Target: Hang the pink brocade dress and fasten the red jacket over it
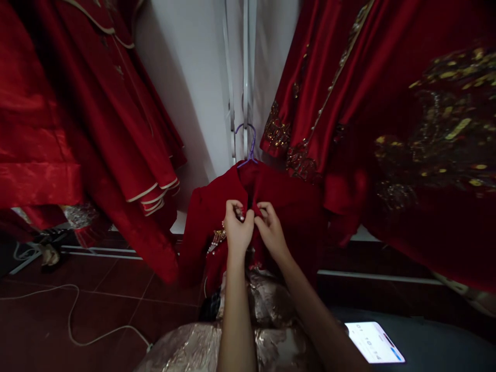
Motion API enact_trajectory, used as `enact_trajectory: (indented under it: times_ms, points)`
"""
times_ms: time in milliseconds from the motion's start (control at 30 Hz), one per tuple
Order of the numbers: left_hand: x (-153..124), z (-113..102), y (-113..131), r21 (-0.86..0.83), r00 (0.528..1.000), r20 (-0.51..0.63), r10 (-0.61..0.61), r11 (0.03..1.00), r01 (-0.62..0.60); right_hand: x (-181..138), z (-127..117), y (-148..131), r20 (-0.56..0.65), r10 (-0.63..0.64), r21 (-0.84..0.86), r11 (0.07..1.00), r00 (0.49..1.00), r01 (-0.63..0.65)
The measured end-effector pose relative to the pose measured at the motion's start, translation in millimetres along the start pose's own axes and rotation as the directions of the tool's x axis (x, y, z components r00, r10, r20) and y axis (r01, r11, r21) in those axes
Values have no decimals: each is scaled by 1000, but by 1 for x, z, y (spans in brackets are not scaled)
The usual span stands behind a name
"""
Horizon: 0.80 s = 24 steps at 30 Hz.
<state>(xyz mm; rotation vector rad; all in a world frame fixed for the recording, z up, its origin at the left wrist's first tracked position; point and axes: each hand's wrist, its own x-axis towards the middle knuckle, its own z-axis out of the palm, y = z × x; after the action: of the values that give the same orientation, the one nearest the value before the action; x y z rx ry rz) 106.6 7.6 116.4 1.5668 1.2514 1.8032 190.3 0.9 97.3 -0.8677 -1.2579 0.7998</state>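
A red jacket (209, 206) hangs in front of me on a purple hanger (251, 150). Its front opening runs down the middle, and a gold and pearl ornament (217, 238) sits on its left side. My left hand (237, 227) is closed on the left front edge, beside a pearl button. Close by, my right hand (269, 227) pinches the right front edge. The thumbs nearly meet at the opening. Part of the edges is hidden behind my fingers.
Red garments (127, 129) hang at the left, and red gowns with gold trim (310, 113) at the right. Shiny gold fabric (186, 346) lies below my arms. A lit phone (375, 342) rests on a dark surface at the lower right. A white cable (73, 310) crosses the tiled floor.
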Motion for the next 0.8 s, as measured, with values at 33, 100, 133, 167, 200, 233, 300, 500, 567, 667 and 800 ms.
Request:
enact_trajectory:
  times_ms: [33, 100, 133, 167, 200, 233, 300, 500, 567, 667, 800]
  points:
    - [-6, 1, -5, -7, 1000, -22, 13, 1000, -13, -4, -3, 4, 4, -2, 1, 1000, 1000, 2]
    - [-14, 1, -13, 10, 999, -11, 46, 999, -46, -9, -9, 12, 2, -9, 23, 1000, 1000, 9]
    - [-16, 0, -15, 24, 998, 12, 55, 998, -55, -11, -11, 15, 4, -18, 42, 999, 1000, 17]
    - [-16, -1, -16, 35, 998, 29, 54, 998, -55, -12, -13, 17, 11, -28, 57, 998, 1000, 28]
    - [-16, -3, -18, 45, 998, 33, 46, 998, -48, -12, -14, 18, 24, -39, 65, 997, 999, 38]
    - [-15, -5, -19, 51, 999, 26, 37, 998, -38, -12, -14, 18, 41, -46, 66, 997, 998, 44]
    - [-13, -9, -21, 60, 1000, -10, 28, 998, -27, -11, -13, 18, 66, -48, 61, 997, 997, 44]
    - [-15, -12, -29, 156, 994, -11, 108, 982, -105, -12, -6, 19, 13, -98, 18, 995, 995, 98]
    - [-16, -12, -29, 134, 991, 24, 129, 982, -131, -11, -5, 19, 24, -95, 7, 995, 995, 95]
    - [-16, -13, -27, 103, 990, 29, 141, 984, -143, -8, -5, 17, 29, -86, 2, 996, 996, 86]
    - [-16, -16, -24, 74, 988, 69, 137, 987, -142, -2, -7, 13, 48, -72, -19, 997, 996, 73]
